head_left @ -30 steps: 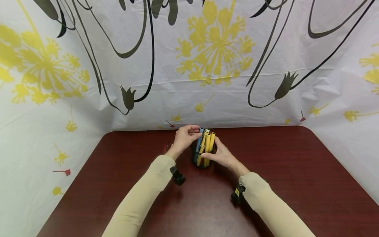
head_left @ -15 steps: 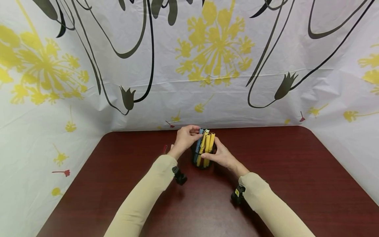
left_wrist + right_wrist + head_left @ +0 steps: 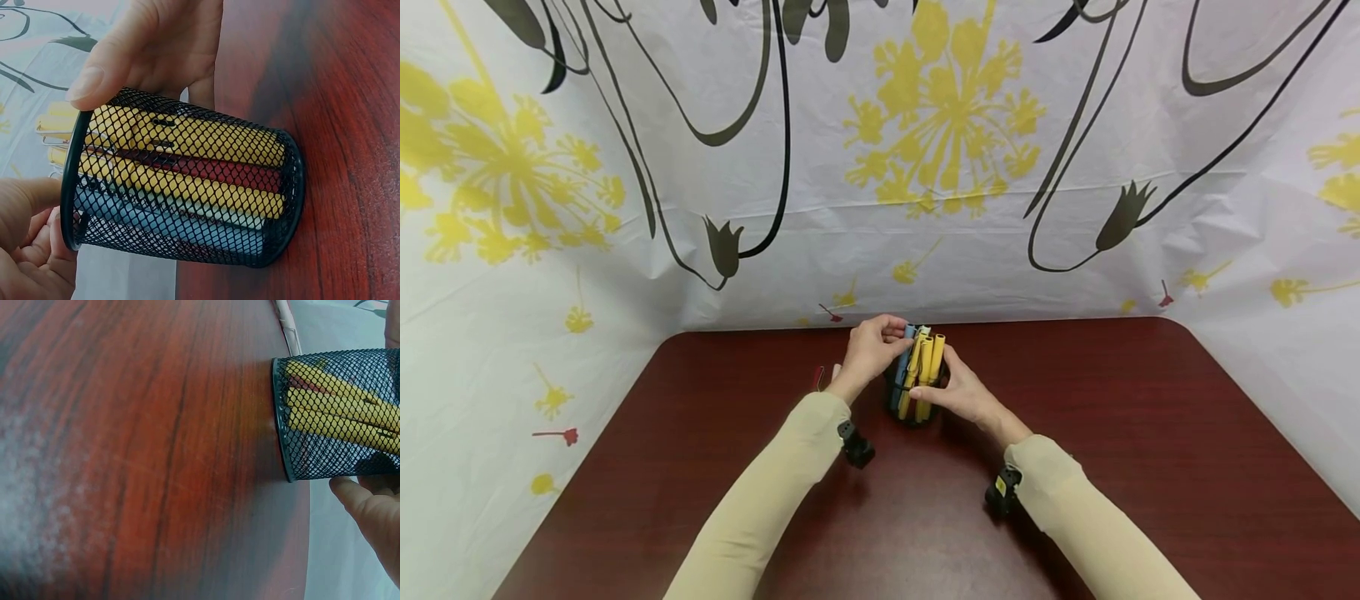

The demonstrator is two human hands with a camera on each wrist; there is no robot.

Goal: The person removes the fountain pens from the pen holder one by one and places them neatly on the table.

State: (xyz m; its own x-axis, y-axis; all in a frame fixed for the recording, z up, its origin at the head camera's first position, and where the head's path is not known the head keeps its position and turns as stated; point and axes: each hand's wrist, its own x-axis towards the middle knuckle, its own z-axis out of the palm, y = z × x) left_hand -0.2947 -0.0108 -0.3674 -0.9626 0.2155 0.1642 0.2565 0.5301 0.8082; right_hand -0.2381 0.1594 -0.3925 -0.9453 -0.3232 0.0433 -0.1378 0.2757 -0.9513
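A black mesh pen cup (image 3: 294, 187) stands upright on the table, filled with several yellow pens (image 3: 927, 367), a blue pen (image 3: 902, 368) and a pen with a whitish top (image 3: 925, 330). Through the mesh in the left wrist view, something dark red shows among them. My right hand (image 3: 967, 392) grips the cup from the right, thumb near its rim. At the blue pen's upper end, my left hand (image 3: 871, 350) pinches it between thumb and fingers; the exact contact is partly hidden.
Behind my left wrist, a red clipped item (image 3: 819, 377) and a pale pink item (image 3: 837, 371) are partly covered. The dark red-brown table (image 3: 1075, 375) ends at a white patterned sheet (image 3: 985, 283) just behind the cup.
My left hand and forearm have shifted slightly to the right, showing more of the pale pink item behind the wrist. The right hand and cup stay in place.
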